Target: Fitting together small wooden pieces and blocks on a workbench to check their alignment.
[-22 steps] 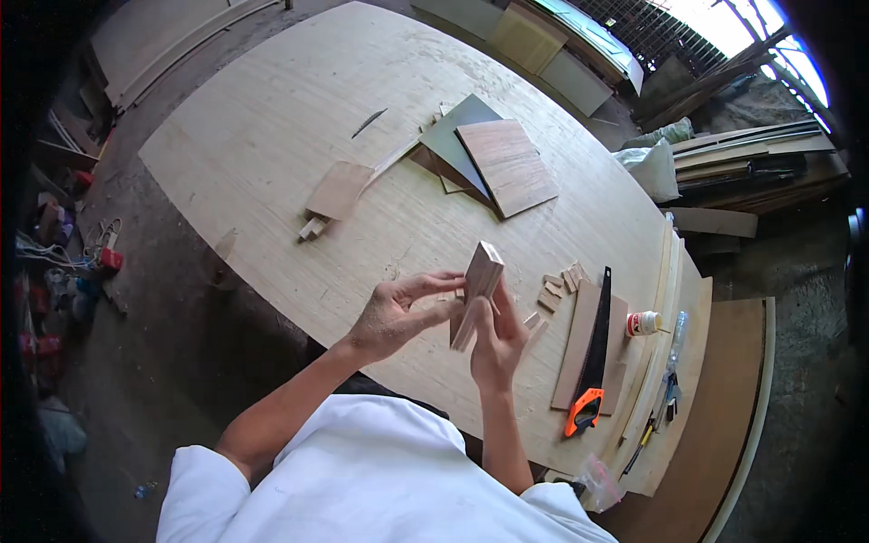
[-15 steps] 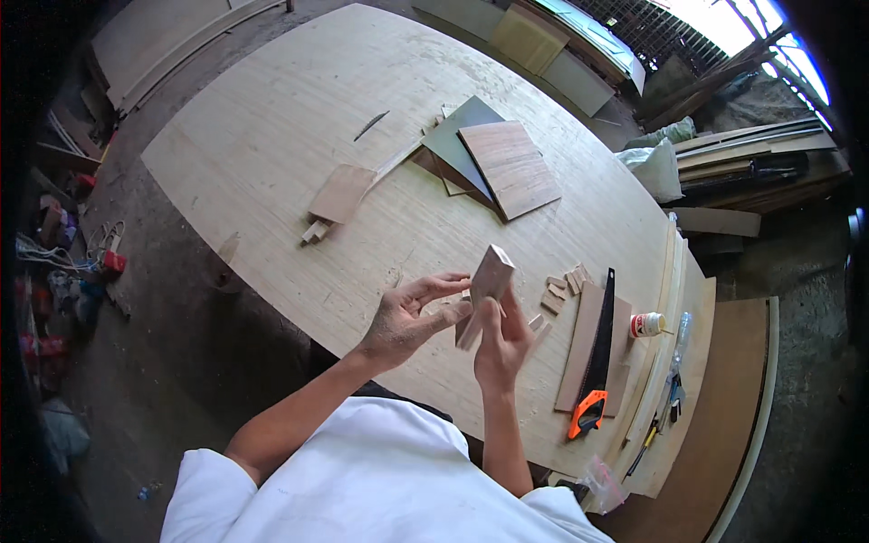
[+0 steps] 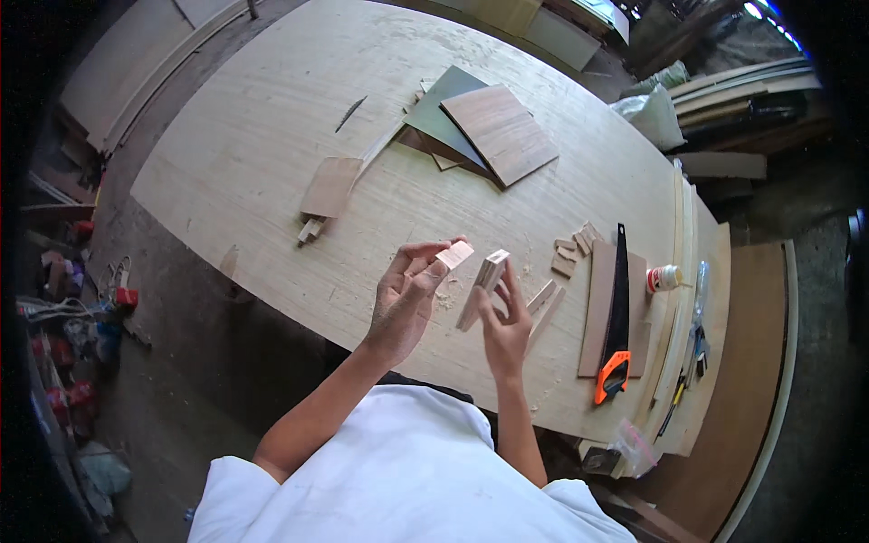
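My left hand (image 3: 405, 303) pinches a small thin wooden piece (image 3: 454, 255) between thumb and fingertips, just above the plywood tabletop (image 3: 244, 163). My right hand (image 3: 507, 321) grips a longer wooden block (image 3: 482, 286), held tilted with its upper end close to the small piece. The two pieces are slightly apart. Both hands hover over the near edge of the table.
A handsaw with an orange handle (image 3: 615, 317) lies on a board (image 3: 597, 308) to the right, next to a small glue bottle (image 3: 664, 278). Small wood offcuts (image 3: 570, 253) lie nearby. Stacked panels (image 3: 489, 131) and a loose plywood piece (image 3: 330, 187) lie farther off.
The single wooden block held by both hands has come apart: my left hand now holds a small thin piece away from the block in my right hand.
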Motion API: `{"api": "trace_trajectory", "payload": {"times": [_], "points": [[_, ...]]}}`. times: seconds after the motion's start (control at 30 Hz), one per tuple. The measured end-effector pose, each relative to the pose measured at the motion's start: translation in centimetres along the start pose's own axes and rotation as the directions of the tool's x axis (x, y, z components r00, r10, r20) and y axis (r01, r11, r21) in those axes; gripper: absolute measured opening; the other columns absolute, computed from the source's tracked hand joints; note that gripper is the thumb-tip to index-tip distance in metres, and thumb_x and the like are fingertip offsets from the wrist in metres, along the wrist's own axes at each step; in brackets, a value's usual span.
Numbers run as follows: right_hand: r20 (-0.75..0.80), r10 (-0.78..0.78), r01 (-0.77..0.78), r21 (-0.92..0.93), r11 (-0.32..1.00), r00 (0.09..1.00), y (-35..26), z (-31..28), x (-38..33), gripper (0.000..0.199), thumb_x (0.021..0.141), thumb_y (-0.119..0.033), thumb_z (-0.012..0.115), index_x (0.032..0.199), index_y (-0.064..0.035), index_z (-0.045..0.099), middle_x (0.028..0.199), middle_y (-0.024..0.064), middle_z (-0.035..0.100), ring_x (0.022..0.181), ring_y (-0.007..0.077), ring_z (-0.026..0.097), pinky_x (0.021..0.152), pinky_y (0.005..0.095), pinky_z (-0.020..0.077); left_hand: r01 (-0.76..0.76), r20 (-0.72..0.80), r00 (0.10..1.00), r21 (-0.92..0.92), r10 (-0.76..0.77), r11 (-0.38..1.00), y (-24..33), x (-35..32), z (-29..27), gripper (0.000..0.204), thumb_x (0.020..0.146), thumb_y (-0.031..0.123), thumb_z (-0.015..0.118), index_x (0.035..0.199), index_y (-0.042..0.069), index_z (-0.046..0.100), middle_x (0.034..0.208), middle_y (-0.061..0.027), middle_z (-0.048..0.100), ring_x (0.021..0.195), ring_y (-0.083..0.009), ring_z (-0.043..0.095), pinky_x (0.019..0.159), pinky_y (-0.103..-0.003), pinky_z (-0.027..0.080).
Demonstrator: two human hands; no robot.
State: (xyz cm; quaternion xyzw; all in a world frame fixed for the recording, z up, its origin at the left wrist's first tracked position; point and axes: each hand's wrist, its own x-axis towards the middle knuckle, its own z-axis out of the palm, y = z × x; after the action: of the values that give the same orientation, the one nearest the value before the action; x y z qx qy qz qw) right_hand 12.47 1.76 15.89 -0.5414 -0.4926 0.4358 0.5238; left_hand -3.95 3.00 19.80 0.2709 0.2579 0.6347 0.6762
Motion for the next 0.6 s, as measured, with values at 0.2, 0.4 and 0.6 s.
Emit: {"api": "trace_trajectory", "payload": {"times": [0.2, 0.4, 0.6], "points": [[0.011, 0.098, -0.097, -0.045, 0.994, 0.995, -0.5, -1.9, -1.0, 0.088, 0.082, -0.019, 0.074, 0.156, -0.0173, 0.027, 0.128, 0.0171, 0.057, 0.115, 0.027, 0.06, 0.084, 0.036, 0.0596, 0.067, 0.053, 0.997, -0.112, -0.062, 0.991, 0.2, 0.2, 0.1, 0.032, 0.099, 0.019, 0.056, 0.127, 0.006, 0.046, 0.139, -0.0224, 0.049, 0.129, -0.0238, 0.05, 0.114, -0.034, 0.036], [0.352, 0.141, -0.151, 0.001, 0.989, 0.925, -4.4, -1.5, -0.5, 0.106, 0.076, -0.022, 0.077, 0.159, -0.0295, 0.011, 0.131, 0.0187, 0.056, 0.117, 0.0307, 0.06, 0.089, 0.0448, 0.0558, 0.052, 0.113, 0.992, 0.027, -0.054, 0.998, 0.0, -0.1, -0.3, 0.034, 0.099, 0.023, 0.055, 0.126, 0.007, 0.044, 0.142, -0.0234, 0.046, 0.134, -0.0291, 0.047, 0.115, -0.039, 0.036], [0.562, 0.056, 0.01, -0.113, 0.994, 0.825, -5.8, -1.4, 0.1, 0.104, 0.072, -0.024, 0.08, 0.158, -0.0263, 0.022, 0.13, 0.0175, 0.057, 0.117, 0.0343, 0.058, 0.094, 0.0441, 0.051, 0.017, 0.081, 0.996, 0.23, -0.037, 0.973, 0.8, -0.4, -0.3, 0.039, 0.09, 0.006, 0.069, 0.123, 0.006, 0.049, 0.144, -0.0173, 0.042, 0.131, -0.0224, 0.047, 0.11, -0.037, 0.039]]}}
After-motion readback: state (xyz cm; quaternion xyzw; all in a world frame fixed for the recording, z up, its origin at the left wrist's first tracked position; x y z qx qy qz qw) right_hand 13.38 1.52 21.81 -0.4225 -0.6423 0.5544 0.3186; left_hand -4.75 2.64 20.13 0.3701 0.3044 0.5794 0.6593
